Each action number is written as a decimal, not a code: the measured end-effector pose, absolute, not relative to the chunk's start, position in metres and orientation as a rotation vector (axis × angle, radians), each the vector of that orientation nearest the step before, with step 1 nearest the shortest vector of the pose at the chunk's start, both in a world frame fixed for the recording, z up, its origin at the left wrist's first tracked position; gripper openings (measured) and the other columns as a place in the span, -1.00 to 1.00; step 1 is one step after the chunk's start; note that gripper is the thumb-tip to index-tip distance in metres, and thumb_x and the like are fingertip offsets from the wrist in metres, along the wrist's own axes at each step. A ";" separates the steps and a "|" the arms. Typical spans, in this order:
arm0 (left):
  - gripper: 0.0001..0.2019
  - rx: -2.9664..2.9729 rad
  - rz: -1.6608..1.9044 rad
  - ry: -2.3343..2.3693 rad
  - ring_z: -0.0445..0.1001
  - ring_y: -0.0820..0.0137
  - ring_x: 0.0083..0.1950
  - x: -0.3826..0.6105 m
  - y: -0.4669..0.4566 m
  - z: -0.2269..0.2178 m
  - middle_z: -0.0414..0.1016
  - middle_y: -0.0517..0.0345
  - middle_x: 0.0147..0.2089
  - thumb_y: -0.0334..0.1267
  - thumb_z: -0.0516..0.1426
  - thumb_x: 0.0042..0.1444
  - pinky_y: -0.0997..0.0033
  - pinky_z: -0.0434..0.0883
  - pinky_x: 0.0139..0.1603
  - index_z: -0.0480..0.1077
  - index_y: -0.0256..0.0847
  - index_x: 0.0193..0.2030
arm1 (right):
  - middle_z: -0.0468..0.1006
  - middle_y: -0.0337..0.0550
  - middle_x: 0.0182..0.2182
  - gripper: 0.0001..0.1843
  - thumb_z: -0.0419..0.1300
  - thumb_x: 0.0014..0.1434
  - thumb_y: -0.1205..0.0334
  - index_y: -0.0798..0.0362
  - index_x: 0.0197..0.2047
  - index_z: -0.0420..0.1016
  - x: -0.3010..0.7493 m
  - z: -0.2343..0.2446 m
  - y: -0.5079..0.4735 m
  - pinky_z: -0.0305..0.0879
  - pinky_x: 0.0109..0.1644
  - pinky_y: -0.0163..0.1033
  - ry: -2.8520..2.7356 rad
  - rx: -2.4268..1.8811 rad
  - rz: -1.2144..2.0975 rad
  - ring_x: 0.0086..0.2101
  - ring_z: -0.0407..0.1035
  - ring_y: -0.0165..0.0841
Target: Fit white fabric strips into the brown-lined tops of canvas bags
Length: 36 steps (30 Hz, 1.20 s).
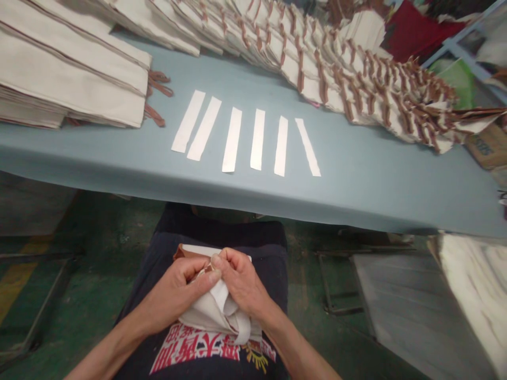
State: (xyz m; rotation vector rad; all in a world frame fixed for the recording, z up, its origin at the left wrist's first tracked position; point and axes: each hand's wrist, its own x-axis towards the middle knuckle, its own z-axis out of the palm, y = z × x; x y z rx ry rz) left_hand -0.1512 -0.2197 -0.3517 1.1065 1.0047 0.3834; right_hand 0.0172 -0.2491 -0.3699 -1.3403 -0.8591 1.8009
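On my lap lies a cream cloth piece [206,311] with a brown edge at its far left corner. My left hand [190,282] pinches its gathered fabric between thumb and fingers. Right beside it, my right hand [240,277] grips the same bunched cloth, the two thumbs almost touching. A white strip of the material [242,327] loops down below my right hand. What exactly sits between the fingertips is hidden. Beneath the cloth is a dark apron [182,237] with red printed characters.
Several white strips [233,138] lie in a row on the blue-grey table [376,184]. Stacked cream cloth pieces [71,68] with brown ties are at the left. A long row of brown-trimmed pieces [317,68] fills the back. Metal stool frames [340,309] stand below.
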 end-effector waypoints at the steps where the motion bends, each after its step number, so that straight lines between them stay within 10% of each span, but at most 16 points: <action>1: -0.51 1.098 0.378 1.004 0.21 0.43 -0.47 -0.151 -0.218 -0.351 0.36 0.25 -0.50 0.19 0.33 0.18 0.53 0.23 -0.47 0.46 -0.21 -0.47 | 0.30 -0.38 -0.54 -0.20 0.27 0.19 -0.67 -0.03 -0.39 0.29 0.018 -0.371 -0.251 0.13 -0.45 -0.34 -0.864 -1.344 1.782 -0.52 0.15 -0.46; 6: -0.51 1.072 0.448 1.077 0.25 0.42 -0.44 -0.156 -0.216 -0.353 0.39 0.21 -0.46 0.20 0.32 0.18 0.52 0.24 -0.44 0.48 -0.22 -0.44 | 0.29 -0.36 -0.54 -0.18 -0.10 0.45 -0.62 -0.01 -0.31 0.39 0.031 -0.362 -0.262 0.12 -0.40 -0.29 -1.041 -1.350 1.761 -0.51 0.20 -0.41; 11: -0.54 1.085 0.502 1.141 0.13 0.46 -0.46 -0.164 -0.220 -0.356 0.24 0.31 -0.50 0.11 0.37 0.16 0.55 0.14 -0.49 0.39 -0.19 -0.49 | 0.28 -0.40 -0.51 -0.39 0.35 0.30 -0.40 -0.01 -0.34 0.38 0.038 -0.347 -0.272 -0.01 -0.42 -0.31 -1.186 -1.454 1.790 -0.48 0.09 -0.44; 18: -0.48 1.098 0.446 1.186 0.23 0.43 -0.45 -0.167 -0.225 -0.348 0.33 0.27 -0.46 0.26 0.34 0.15 0.56 0.21 -0.49 0.46 -0.23 -0.38 | 0.31 -0.39 -0.52 -0.64 0.31 0.30 -0.04 0.01 -0.38 0.38 0.040 -0.340 -0.277 -0.01 -0.42 -0.30 -1.212 -1.622 1.795 -0.48 0.13 -0.45; 36: -0.59 1.479 0.622 1.103 0.17 0.49 -0.54 -0.154 -0.204 -0.336 0.23 0.35 -0.53 0.00 0.15 0.35 0.53 0.12 -0.58 0.42 -0.17 -0.48 | 0.25 -0.37 -0.58 -0.55 0.15 0.38 -0.11 -0.04 -0.45 0.27 0.035 -0.334 -0.293 -0.04 -0.37 -0.24 -1.263 -1.889 1.499 -0.48 0.17 -0.40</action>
